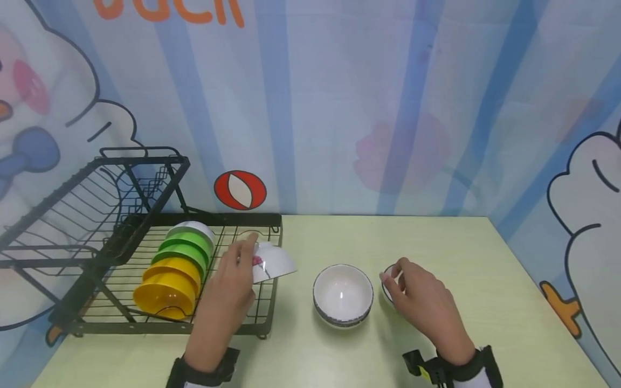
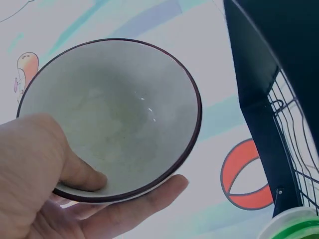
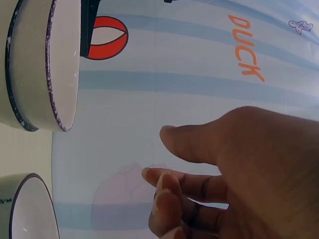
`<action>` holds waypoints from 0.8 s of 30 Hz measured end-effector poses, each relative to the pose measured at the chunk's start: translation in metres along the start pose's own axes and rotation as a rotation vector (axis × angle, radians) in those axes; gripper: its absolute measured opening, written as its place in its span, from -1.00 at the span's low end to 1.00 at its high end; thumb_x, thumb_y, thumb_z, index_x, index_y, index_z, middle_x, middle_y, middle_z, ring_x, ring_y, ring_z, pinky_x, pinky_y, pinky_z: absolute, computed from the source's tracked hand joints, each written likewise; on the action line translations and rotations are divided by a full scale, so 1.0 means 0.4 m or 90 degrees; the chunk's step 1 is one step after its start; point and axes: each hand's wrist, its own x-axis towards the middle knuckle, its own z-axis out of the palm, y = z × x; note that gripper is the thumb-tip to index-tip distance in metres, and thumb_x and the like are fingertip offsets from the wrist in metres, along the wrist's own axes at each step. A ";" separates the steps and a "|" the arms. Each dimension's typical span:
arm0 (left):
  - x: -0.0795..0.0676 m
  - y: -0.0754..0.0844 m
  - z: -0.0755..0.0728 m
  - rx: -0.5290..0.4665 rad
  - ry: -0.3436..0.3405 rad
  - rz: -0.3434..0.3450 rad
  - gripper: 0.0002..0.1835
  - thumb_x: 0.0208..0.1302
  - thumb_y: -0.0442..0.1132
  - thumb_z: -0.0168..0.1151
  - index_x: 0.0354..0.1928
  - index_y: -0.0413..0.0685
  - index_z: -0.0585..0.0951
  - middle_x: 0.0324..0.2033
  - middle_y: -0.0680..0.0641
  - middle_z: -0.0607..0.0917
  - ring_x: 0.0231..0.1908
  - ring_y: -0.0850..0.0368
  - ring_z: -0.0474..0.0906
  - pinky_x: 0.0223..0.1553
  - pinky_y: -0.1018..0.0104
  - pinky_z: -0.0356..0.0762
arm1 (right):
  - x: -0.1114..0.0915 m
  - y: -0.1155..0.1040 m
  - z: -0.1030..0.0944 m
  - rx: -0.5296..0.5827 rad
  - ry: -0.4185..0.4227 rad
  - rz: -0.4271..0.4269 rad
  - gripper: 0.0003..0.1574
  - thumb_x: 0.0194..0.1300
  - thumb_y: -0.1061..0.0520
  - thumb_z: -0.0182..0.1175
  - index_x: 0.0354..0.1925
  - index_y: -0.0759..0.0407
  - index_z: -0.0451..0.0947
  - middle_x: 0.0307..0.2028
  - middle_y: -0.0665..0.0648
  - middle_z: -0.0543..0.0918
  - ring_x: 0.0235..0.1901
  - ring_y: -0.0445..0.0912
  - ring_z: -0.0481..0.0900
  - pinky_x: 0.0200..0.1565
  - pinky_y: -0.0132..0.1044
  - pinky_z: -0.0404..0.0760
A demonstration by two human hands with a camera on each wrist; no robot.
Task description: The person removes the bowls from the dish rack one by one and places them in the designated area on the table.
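My left hand (image 1: 229, 285) grips a white bowl (image 1: 274, 262) with a dark rim and a pink mark on its outside. Tipped on its side, the bowl is over the right part of the black dish rack (image 1: 276, 318). In the left wrist view my thumb lies inside the rim and the fingers are behind the wall. My right hand (image 1: 427, 299) is beside a small white bowl (image 3: 35, 211) on the table, overlapping it in the head view. Its thumb and fingers are apart, with nothing between them. Two nested white bowls (image 1: 343, 295) stand between the hands.
Inside the rack, a row of tilted bowls leans together: yellow ones (image 1: 167, 293), green ones (image 1: 181, 252) and a white one (image 1: 201, 228) at the back. An upper wire tier (image 1: 63, 215) rises on the left. Behind the pale table (image 1: 436, 237) hangs a printed curtain (image 1: 330, 108).
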 end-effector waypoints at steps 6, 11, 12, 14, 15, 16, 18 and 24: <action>-0.002 0.018 0.002 -0.010 0.028 0.024 0.07 -0.32 -0.57 0.47 0.34 -0.08 0.15 0.09 -0.28 0.42 -0.10 -0.12 0.42 -0.44 0.13 0.70 | 0.002 -0.014 0.010 0.014 0.021 -0.051 -0.63 0.29 -0.10 0.15 -0.18 0.18 0.47 -0.56 0.00 0.49 -0.58 -0.18 0.37 -0.58 -0.28 0.41; -0.003 0.036 0.004 -0.011 0.036 0.049 0.06 -0.30 -0.58 0.45 0.34 -0.08 0.17 0.09 -0.26 0.43 -0.09 -0.11 0.43 -0.40 0.15 0.70 | 0.006 -0.023 0.021 0.013 0.031 -0.085 -0.58 0.26 -0.12 0.17 -0.15 0.20 0.47 -0.55 -0.03 0.49 -0.58 -0.21 0.37 -0.55 -0.31 0.41; -0.003 0.040 0.004 -0.010 0.038 0.055 0.05 -0.30 -0.58 0.45 0.34 -0.07 0.17 0.09 -0.26 0.43 -0.11 -0.11 0.44 -0.41 0.17 0.70 | 0.006 -0.025 0.023 0.017 0.022 -0.085 -0.55 0.26 -0.13 0.17 -0.12 0.20 0.46 -0.54 -0.03 0.49 -0.59 -0.22 0.37 -0.57 -0.31 0.41; -0.003 0.047 0.005 -0.007 0.042 0.064 0.04 -0.28 -0.56 0.45 0.34 -0.07 0.17 0.08 -0.25 0.44 -0.12 -0.10 0.45 -0.41 0.18 0.70 | 0.006 -0.028 0.026 0.031 -0.001 -0.081 -0.50 0.26 -0.15 0.17 -0.05 0.21 0.44 -0.52 -0.02 0.48 -0.60 -0.22 0.36 -0.60 -0.33 0.40; -0.003 0.049 0.006 -0.007 0.045 0.069 0.04 -0.28 -0.55 0.46 0.34 -0.06 0.18 0.08 -0.24 0.44 -0.13 -0.09 0.45 -0.39 0.18 0.70 | 0.005 -0.030 0.027 0.037 -0.012 -0.078 -0.47 0.26 -0.16 0.17 -0.02 0.21 0.42 -0.51 -0.01 0.48 -0.61 -0.22 0.36 -0.61 -0.33 0.39; -0.003 0.052 0.007 -0.007 0.048 0.074 0.02 -0.26 -0.54 0.46 0.33 -0.06 0.19 0.08 -0.24 0.44 -0.14 -0.08 0.46 -0.40 0.19 0.70 | 0.005 -0.031 0.028 0.041 -0.021 -0.074 -0.45 0.25 -0.16 0.18 0.00 0.21 0.41 -0.50 -0.01 0.48 -0.62 -0.21 0.36 -0.62 -0.33 0.39; -0.003 0.055 0.009 -0.005 0.057 0.086 -0.01 -0.24 -0.54 0.45 0.33 -0.06 0.20 0.07 -0.23 0.45 -0.14 -0.08 0.47 -0.40 0.21 0.70 | 0.005 -0.032 0.029 0.043 -0.033 -0.069 -0.42 0.24 -0.16 0.19 0.03 0.21 0.40 -0.48 0.00 0.48 -0.63 -0.21 0.36 -0.62 -0.32 0.40; -0.004 0.062 0.011 0.008 0.078 0.117 -0.11 -0.12 -0.54 0.36 0.32 -0.08 0.23 0.06 -0.22 0.46 -0.13 -0.06 0.48 -0.50 0.30 0.67 | 0.002 -0.040 0.030 0.041 -0.049 -0.060 -0.40 0.22 -0.16 0.20 0.05 0.20 0.39 -0.45 0.02 0.49 -0.62 -0.19 0.37 -0.61 -0.32 0.40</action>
